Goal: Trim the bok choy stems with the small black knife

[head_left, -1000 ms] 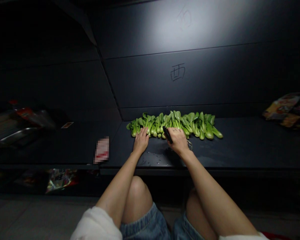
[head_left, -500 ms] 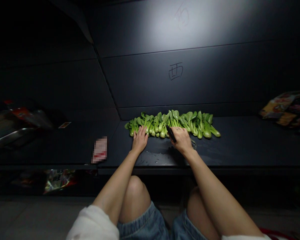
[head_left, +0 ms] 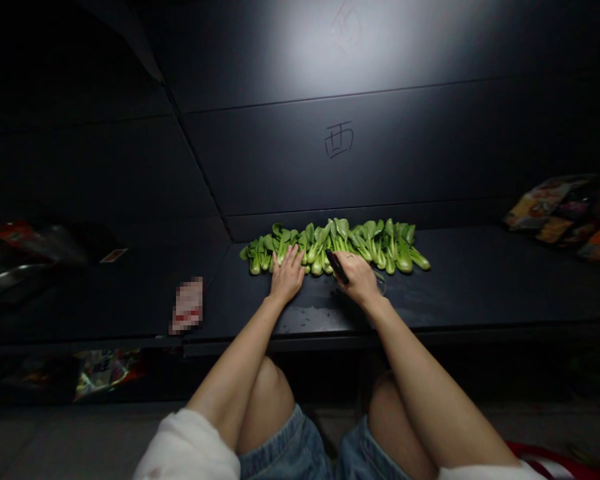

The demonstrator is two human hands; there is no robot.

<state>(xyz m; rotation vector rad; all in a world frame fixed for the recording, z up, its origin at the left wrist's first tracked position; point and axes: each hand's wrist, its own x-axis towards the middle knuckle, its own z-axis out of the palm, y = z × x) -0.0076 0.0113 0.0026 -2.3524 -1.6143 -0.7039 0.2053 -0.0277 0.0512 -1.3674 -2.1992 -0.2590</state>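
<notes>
Bok choy point(head_left: 339, 232) it is, laid in one long row on the dark shelf point(head_left: 480, 280), straight ahead of the person. Nearest first: bare knees point(head_left: 275, 383) and denim shorts point(head_left: 275, 447), white sleeves point(head_left: 190, 443), then two forearms point(head_left: 240, 367) angling inward over the front edge. Water drops point(head_left: 305, 319) dot the shelf between them. And now the hands! Left hand point(head_left: 287, 277) lies on the row, left of its middle, grip loose, fingers parted over the stems, pinching nothing that shows. Right hand point(head_left: 359, 275) has its grip wrapped round a black-topped thing point(head_left: 337, 267), black end pointing forward and left, a clear rounded part point(head_left: 382, 283) peeking out beside the wrist; perhaps a spray bottle, but the hand hides most of it. Here's what counts, as I judge it: the row's long axis runs crosswise, side to side, while single plants mostly point away, pale bases toward the person, leaves toward the back panel point(head_left: 430, 153). Left hand covers the left part; right hand is nearer the right stretch, where the last plant slants its base outward. Whether the right touches stems, I cannot tell. Farthest off, a dark drawn mark point(head_left: 339, 140) on the panel.
</notes>
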